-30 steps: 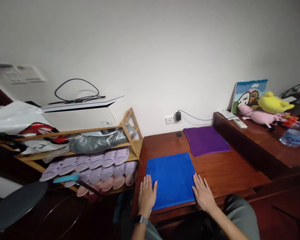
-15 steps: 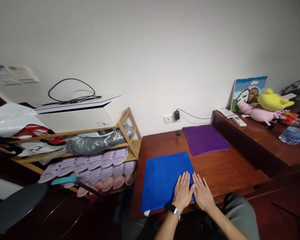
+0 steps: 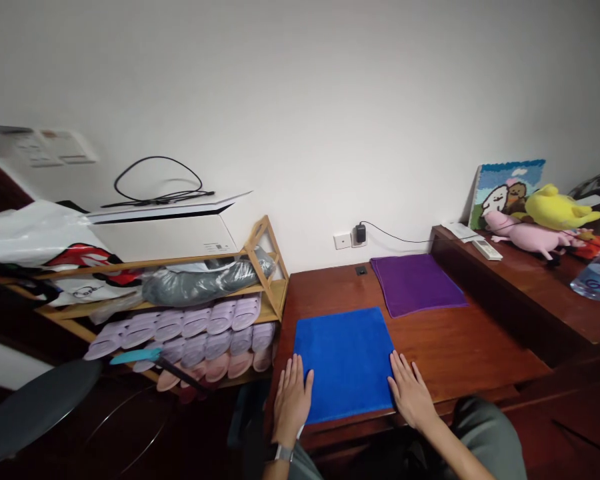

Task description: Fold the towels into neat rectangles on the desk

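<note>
A blue cloth [image 3: 345,360] lies flat on the wooden desk [image 3: 460,347] near its front edge. My left hand [image 3: 291,399] rests flat and open at the cloth's left bottom corner, fingers stretched forward. My right hand [image 3: 411,392] lies flat and open at the cloth's right bottom corner. Neither hand holds anything. A purple cloth [image 3: 415,283] lies flat farther back on the desk, apart from both hands.
A wooden shoe rack [image 3: 260,293] with several purple and pink slippers [image 3: 205,330] stands left of the desk. A raised shelf [image 3: 540,287] at right holds plush toys [image 3: 545,223], a remote [image 3: 487,249] and a water bottle [image 3: 597,277]. A wall socket with charger [image 3: 359,234] is behind. A dark stool [image 3: 35,410] sits at lower left.
My left hand, which lay next to my right hand on the cloth's right part half a second ago, has slid back to the cloth's left bottom corner. The cloth lies flatter.
</note>
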The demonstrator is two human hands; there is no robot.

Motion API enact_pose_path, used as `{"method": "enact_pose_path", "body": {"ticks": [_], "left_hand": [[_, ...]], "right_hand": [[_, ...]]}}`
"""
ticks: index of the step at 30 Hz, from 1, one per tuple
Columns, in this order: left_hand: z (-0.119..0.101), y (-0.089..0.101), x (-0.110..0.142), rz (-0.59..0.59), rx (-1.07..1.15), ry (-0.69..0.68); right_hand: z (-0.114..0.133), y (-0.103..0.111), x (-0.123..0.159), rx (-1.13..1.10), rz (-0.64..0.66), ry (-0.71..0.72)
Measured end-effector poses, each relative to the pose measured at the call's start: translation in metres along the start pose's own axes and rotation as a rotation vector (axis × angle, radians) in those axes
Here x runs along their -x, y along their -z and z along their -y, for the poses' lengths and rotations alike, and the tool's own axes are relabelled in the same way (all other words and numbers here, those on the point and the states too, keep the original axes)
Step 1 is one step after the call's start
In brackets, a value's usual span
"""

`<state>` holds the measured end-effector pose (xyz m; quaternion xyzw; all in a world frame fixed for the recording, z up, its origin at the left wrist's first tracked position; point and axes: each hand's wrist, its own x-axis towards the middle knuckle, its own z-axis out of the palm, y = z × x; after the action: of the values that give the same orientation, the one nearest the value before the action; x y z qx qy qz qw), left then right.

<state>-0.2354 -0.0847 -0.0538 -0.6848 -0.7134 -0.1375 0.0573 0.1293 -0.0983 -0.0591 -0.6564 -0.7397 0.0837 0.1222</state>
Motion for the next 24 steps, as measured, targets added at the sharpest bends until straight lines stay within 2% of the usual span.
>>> {"method": "enact_pose_path", "body": {"ticks": [4, 7, 9, 12, 15, 17, 20, 22, 24], "left_hand": [[-0.008, 0.002, -0.001, 0.006, 0.007, -0.004], [-0.010, 0.007, -0.002, 0.018, 0.018, -0.007], [-0.010, 0.009, -0.001, 0.024, 0.022, 0.002], [-0.008, 0.008, 0.002, 0.026, 0.013, 0.008], [-0.006, 0.008, 0.005, 0.009, -0.008, -0.002], [-0.012, 0.011, 0.002, -0.013, -0.020, -0.009], [-0.048, 0.017, -0.017, -0.044, 0.012, -0.072], [-0.091, 0.019, -0.037, -0.015, 0.080, -0.182], [-0.140, 0.017, -0.058, 0.062, 0.156, -0.299]], "right_hand": [[0.005, 0.013, -0.029, -0.002, -0.040, -0.003], [0.015, 0.028, -0.073, 0.003, -0.043, 0.014], [0.022, 0.034, -0.102, 0.015, 0.018, -0.002], [0.023, 0.030, -0.130, 0.042, 0.091, -0.033], [0.018, 0.017, -0.137, 0.061, 0.088, -0.029], [0.014, 0.009, -0.137, 0.066, 0.087, -0.028], [0.011, 0.004, -0.137, 0.068, 0.083, -0.027], [0.011, 0.004, -0.137, 0.067, 0.077, -0.019], [0.010, 0.004, -0.138, 0.066, 0.079, -0.012]]}}
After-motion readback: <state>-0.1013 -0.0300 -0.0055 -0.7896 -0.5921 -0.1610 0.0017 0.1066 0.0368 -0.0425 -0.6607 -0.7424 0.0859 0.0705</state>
